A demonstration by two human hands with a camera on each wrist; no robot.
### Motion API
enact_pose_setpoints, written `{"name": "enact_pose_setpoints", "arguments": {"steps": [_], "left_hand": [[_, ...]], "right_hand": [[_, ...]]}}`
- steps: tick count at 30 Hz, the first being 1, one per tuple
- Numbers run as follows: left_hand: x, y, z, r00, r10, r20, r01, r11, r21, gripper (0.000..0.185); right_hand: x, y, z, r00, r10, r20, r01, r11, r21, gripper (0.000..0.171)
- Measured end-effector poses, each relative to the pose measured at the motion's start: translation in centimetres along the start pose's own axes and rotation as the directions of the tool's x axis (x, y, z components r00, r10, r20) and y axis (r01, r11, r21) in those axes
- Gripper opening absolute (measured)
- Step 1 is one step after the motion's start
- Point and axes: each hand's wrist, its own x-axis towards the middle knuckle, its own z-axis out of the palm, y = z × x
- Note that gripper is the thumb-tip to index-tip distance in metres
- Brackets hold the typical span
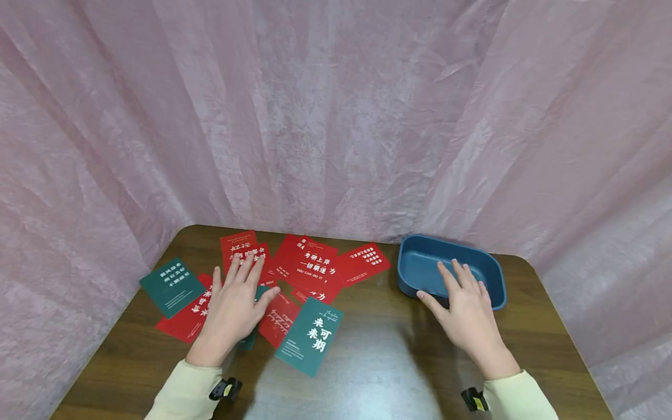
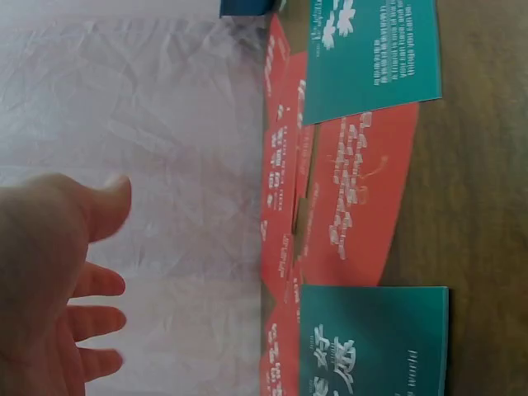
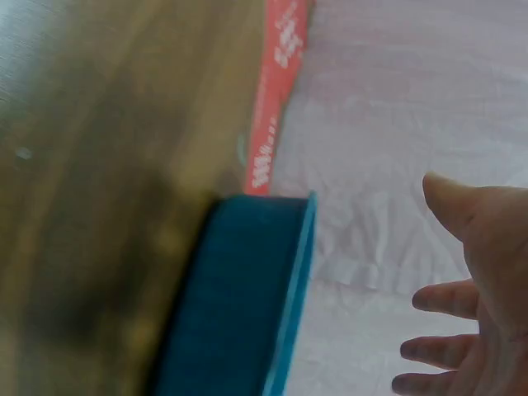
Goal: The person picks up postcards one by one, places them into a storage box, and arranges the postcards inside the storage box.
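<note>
Cards (image 1: 315, 262) lie overlapping on the left half of the surface (image 1: 367, 350) in the head view. Three green ones can be counted: the leftmost green card (image 1: 172, 287) has its long axis running from far left to near right; the nearest green card (image 1: 310, 336) slants from near left to far right, its script heading at the far end; a third shows in parts around the left hand (image 1: 234, 312). Several more are red, too overlapped to count surely; the rightmost red card (image 1: 362, 262) angles up to the right. One blue tray (image 1: 490, 262) sits to the right, its long axis left to right. The left hand is over the cards, the right hand (image 1: 467, 315) over the tray's near side, both with fingers spread, pointing away and holding nothing.

The left wrist view shows two green cards, red ones between and beneath, and the left hand apart from them, thumb extended, its grasp empty.

The right wrist view shows the tray's side wall, red card print beyond, and the right hand apart from both, fingers extended and empty.
</note>
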Motion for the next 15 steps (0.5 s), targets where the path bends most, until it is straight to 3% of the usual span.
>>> {"name": "enact_pose_setpoints", "arguments": {"steps": [4, 8, 11, 15], "left_hand": [[0.5, 0.3, -0.2, 0.999, 0.008, -0.045, -0.009, 1.0, -0.027, 0.082], [0.8, 0.6, -0.4, 0.998, 0.016, -0.066, -0.019, 0.998, -0.054, 0.07], [1.1, 0.7, -0.3, 0.998, 0.02, -0.061, -0.024, 0.998, -0.065, 0.064], [1.3, 0.9, 0.3, 0.998, 0.028, -0.048, -0.032, 0.997, -0.069, 0.059]], "right_hand": [[1.4, 0.6, -1.3, 0.997, 0.027, -0.072, -0.024, 0.999, 0.039, 0.076], [3.0, 2.1, -2.2, 0.987, 0.111, -0.115, -0.102, 0.992, 0.08, 0.071], [4.2, 3.9, -2.4, 0.972, 0.217, -0.094, -0.208, 0.973, 0.096, 0.072], [5.5, 6.9, -2.0, 0.924, 0.382, 0.015, -0.382, 0.92, 0.093, 0.082]]}}
